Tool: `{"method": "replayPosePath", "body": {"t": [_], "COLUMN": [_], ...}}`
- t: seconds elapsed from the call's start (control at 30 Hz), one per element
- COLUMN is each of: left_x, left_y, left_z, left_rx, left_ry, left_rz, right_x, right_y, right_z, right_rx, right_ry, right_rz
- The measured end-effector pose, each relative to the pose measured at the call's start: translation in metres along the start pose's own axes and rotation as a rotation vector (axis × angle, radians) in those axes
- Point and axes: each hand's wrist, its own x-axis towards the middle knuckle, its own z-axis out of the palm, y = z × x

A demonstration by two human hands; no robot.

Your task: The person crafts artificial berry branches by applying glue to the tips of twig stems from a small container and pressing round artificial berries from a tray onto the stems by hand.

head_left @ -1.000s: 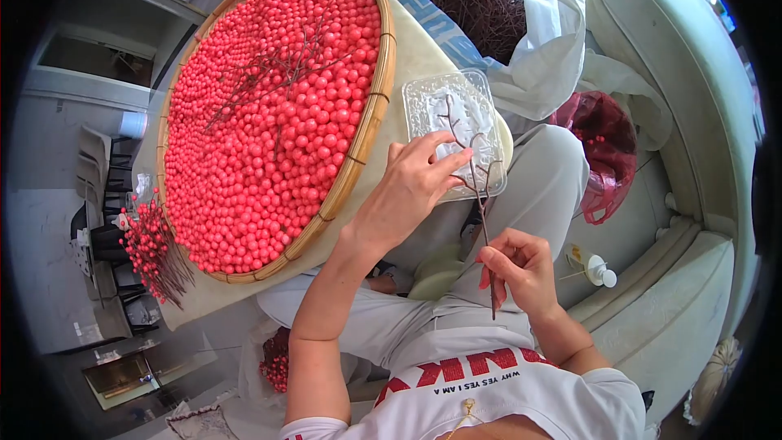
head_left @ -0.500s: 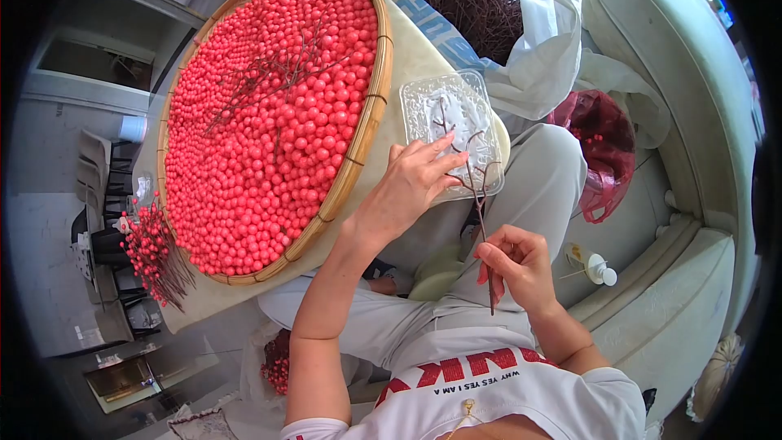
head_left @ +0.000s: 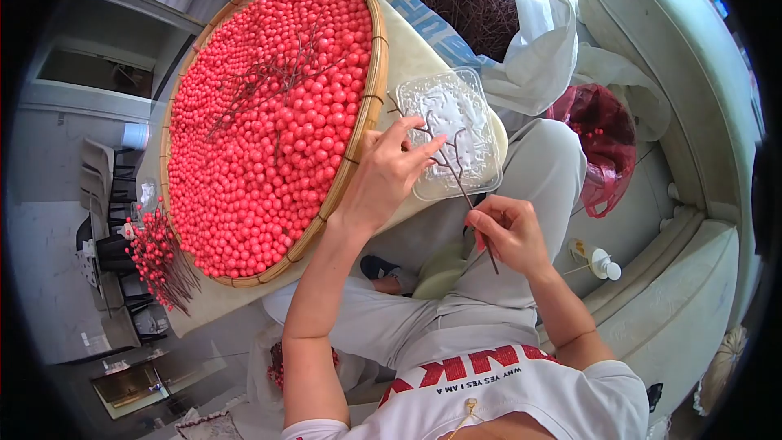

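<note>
My right hand (head_left: 511, 235) grips the lower stem of a thin brown branch (head_left: 461, 182), which slants up and left. At its forked upper end is my left hand (head_left: 393, 165), with bent fingers on the twigs. Under these twigs lies a clear plastic tray (head_left: 494, 165) with thick white paste (head_left: 450, 107) in it. Left of my left hand, a large round bamboo basket (head_left: 376, 73) is filled with pinkish-red berry beads (head_left: 244, 171). A few bare branches (head_left: 265, 81) rest on top of the beads.
A white bag (head_left: 542, 57) full of dark bare twigs (head_left: 460, 0) stands behind the tray. Red-berried stems (head_left: 155, 257) lie at the table's left corner. To the right are a red plastic bag (head_left: 599, 151), a white bottle (head_left: 601, 264) and a pale sofa (head_left: 652, 293).
The branch has tilted further left, and its forked end has moved left over the tray. Both hands have shifted with it, the right one upward and the left one slightly left.
</note>
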Motion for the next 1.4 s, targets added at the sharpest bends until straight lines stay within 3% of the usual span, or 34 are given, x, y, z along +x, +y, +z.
{"method": "replayPosePath", "body": {"t": [0.53, 0.67, 0.87, 1.0, 1.17, 1.4], "left_x": [0.001, -0.006, -0.013, -0.012, -0.004, -0.006], "left_y": [0.006, 0.017, 0.020, 0.023, 0.016, 0.022], "left_z": [0.002, 0.007, 0.027, 0.038, 0.043, 0.037], "left_rx": [0.084, -0.220, -0.217, -0.067, -0.108, 0.030], "left_ry": [-0.090, 0.178, 0.334, 0.432, 0.470, 0.254], "left_rz": [0.005, -0.088, -0.098, -0.007, 0.084, -0.034], "right_x": [0.003, -0.011, -0.023, -0.029, -0.027, -0.019], "right_y": [-0.007, -0.003, 0.002, 0.006, 0.008, 0.020], "right_z": [-0.002, 0.001, 0.008, 0.016, 0.015, 0.006], "right_rx": [0.016, 0.016, -0.049, -0.038, -0.046, -0.119], "right_ry": [-0.002, 0.059, 0.198, 0.268, 0.275, 0.318], "right_rz": [0.048, -0.078, -0.098, -0.166, -0.161, -0.203]}}
